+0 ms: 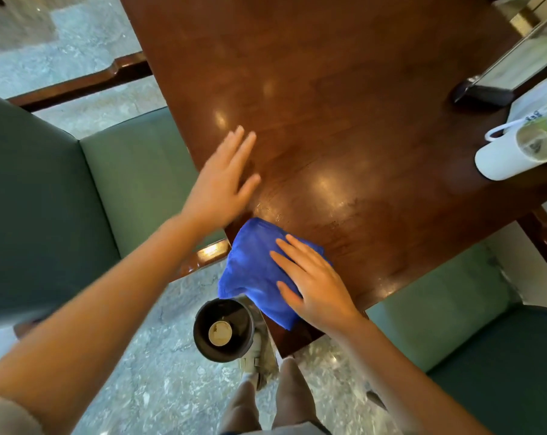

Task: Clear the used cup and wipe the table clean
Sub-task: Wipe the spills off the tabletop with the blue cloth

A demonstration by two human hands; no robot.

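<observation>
A blue cloth [253,265] lies at the near corner of the dark wooden table [344,105], part of it hanging over the edge. My right hand [316,284] presses flat on the cloth with straight fingers. My left hand [225,180] is spread open at the table's left edge, blurred, and holds nothing. On the floor just below the corner stands a black bin [223,331] with a used paper cup [220,332] upright inside it.
Green upholstered seats stand left [109,189] and right [469,334] of the table. At the table's far right are a white mug [501,158], a glass [535,142], a green-and-white bag [545,102] and a dark stand [482,94]. My legs are below on the stone floor.
</observation>
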